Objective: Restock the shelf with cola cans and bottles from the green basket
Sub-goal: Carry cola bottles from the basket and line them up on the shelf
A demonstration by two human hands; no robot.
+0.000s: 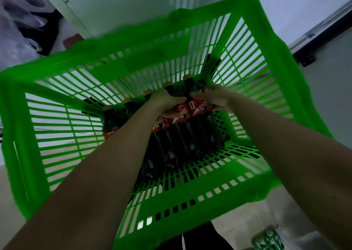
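Both hands reach down into the green basket [122, 62], which fills most of the view, its slatted walls blurred at the rim. A row of cola bottles [182, 135] lies side by side on the basket floor, slightly toward 1 o'clock from centre, their yellow caps pointing toward 11 o'clock and their red labels facing up. The left hand [167, 101] curls over the upper part of one bottle, fingers wrapped round it near the label. The right hand [213, 97], just beside it toward 3 o'clock, grips the neighbouring bottle [198, 106] the same way, thumb across the red label. The two hands almost touch. At 5 o'clock, outside the basket, a green can [268, 239] shows, blurred.
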